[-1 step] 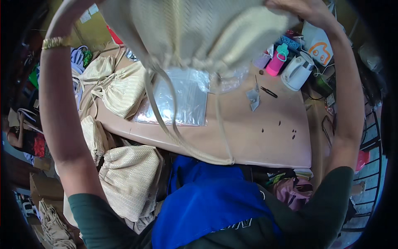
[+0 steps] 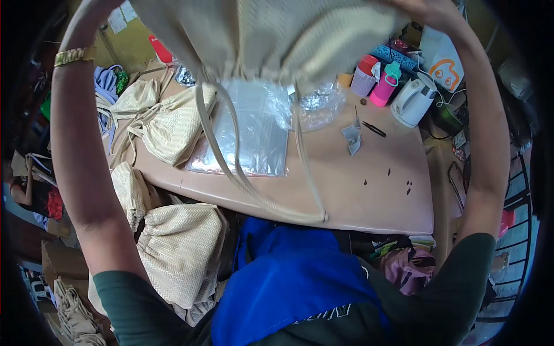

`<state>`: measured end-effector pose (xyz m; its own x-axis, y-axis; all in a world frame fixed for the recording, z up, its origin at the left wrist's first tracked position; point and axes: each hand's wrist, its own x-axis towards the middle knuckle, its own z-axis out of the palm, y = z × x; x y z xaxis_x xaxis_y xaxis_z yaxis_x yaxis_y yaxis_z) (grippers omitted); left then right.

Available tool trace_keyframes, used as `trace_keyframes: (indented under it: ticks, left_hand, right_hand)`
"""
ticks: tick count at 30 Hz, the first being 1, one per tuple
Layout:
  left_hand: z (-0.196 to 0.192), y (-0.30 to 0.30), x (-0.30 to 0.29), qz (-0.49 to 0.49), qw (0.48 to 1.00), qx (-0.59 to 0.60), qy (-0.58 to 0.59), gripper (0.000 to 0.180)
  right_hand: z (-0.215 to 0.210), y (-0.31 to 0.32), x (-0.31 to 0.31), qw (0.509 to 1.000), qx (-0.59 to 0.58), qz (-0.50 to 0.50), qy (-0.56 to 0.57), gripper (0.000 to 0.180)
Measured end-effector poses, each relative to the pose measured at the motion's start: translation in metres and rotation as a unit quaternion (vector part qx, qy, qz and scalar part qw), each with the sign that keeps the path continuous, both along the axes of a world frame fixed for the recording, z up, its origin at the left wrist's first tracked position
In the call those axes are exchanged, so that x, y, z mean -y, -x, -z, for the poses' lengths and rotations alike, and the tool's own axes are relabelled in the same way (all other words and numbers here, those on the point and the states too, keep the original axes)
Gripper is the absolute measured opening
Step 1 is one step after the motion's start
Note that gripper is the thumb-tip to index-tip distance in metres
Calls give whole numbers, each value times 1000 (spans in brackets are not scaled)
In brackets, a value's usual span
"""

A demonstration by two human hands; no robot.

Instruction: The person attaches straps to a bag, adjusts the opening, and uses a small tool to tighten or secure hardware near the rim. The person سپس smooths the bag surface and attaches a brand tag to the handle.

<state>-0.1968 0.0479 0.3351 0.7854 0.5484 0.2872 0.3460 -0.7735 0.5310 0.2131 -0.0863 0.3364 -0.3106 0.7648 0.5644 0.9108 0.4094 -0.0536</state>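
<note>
A cream woven drawstring bag (image 2: 254, 40) hangs at the top of the view, its gathered mouth downward and its long cords (image 2: 222, 155) dangling over the table. My right hand (image 2: 424, 10), partly cut off by the upper edge, grips the bag's right side. My left arm reaches up along the other side, but the left hand lies beyond the upper edge. Below the bag is a stack of clear plastic bags (image 2: 259, 144). More cream drawstring bags (image 2: 173, 130) lie at the table's left, and another pile of bags (image 2: 182, 254) sits lower, beside my left arm.
On the tan table (image 2: 346, 196), black-handled snips (image 2: 375, 129) lie near a paper scrap (image 2: 351, 138). A white electric kettle (image 2: 412, 101), a pink bottle (image 2: 384, 89) and a purple container (image 2: 363, 78) stand at the back right. Blue cloth (image 2: 288, 271) covers my lap.
The bag has risen slightly and shifted left, with its cords swinging along. More of the purple container and crumpled clear plastic shows behind it. My right hand has slipped further past the upper edge.
</note>
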Motion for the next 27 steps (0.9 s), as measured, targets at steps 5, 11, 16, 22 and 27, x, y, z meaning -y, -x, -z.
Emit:
trace_keyframes:
  ticks: [5,11,16,22,27]
  left_hand:
    - [25,32,-13,-235,938,58,-248,32]
    - [187,10,61,-335,705,260,-569,28]
    - [334,-26,142,-103,980,132,-108,40]
    - [326,-76,117,-273,959,-8,-79,46]
    - [297,-107,120,-130,949,34,-285,33]
  right_hand:
    - [15,-8,-7,981,143,-6,-132,18]
    - [159,-12,43,952,222,-112,-179,20]
    - [316,14,106,986,-79,-109,101,21]
    - [384,-78,34,783,-577,55,225,12]
    - [402,-80,13,965,-203,138,89,13]
